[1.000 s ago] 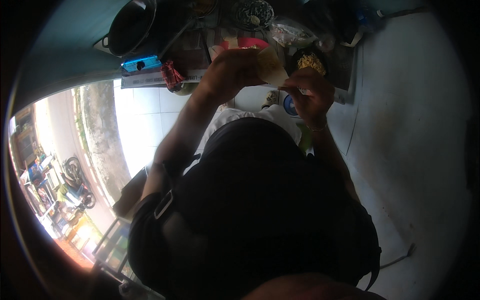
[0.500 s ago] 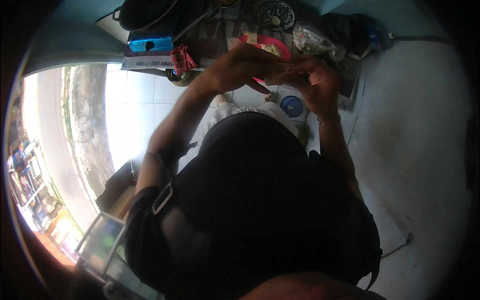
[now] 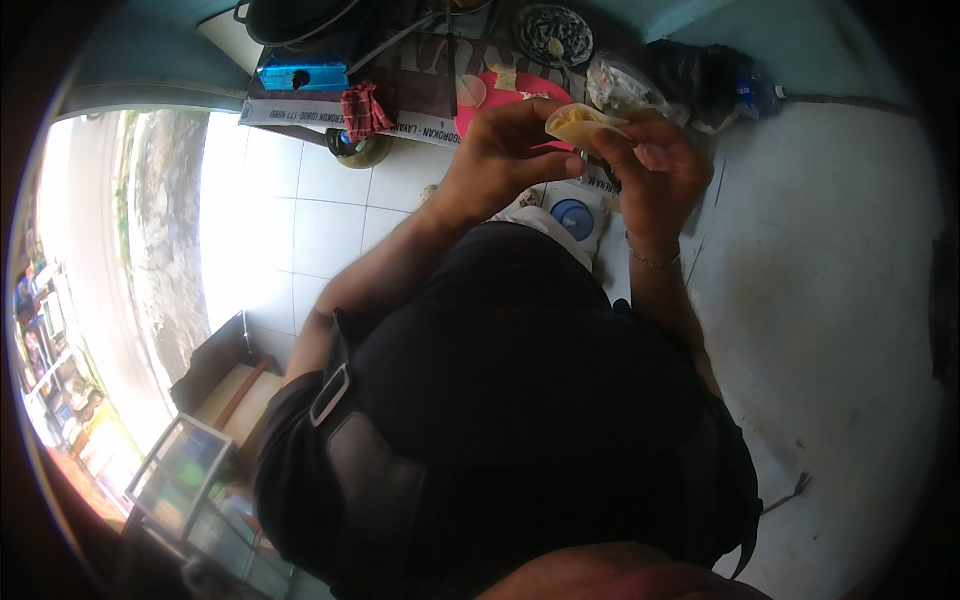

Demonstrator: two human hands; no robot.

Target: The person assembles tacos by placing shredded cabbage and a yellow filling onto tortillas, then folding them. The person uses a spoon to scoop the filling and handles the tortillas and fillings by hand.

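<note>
In my right hand [image 3: 665,170] is a round, pale dough wrapper [image 3: 578,124], folded over into a half-moon with yellowish filling showing inside. Thumb and fingers pinch it at its right side. My left hand [image 3: 500,150] is at the wrapper's left, its thumb stretched out below and apart from it. The left index finger reaches up to the wrapper's edge; whether it touches is hidden. Beyond the hands lies a pink plate [image 3: 464,124], partly covered by my left hand. A flat round wrapper [image 3: 471,91] and a pale yellowish piece [image 3: 504,77] lie at it.
A dark bowl with whitish smears [image 3: 552,36] stands behind the plate. Plastic bags [image 3: 622,84] and a bottle [image 3: 757,92] are to the right. At left are a blue box [image 3: 300,72], red checked cloth [image 3: 366,110] and black pan [image 3: 295,22]. A blue-lidded container [image 3: 577,218] stands below.
My left hand has turned and its thumb has come away from the wrapper. The right hand has shifted slightly right, and the folded wrapper with its filling now shows plainly.
</note>
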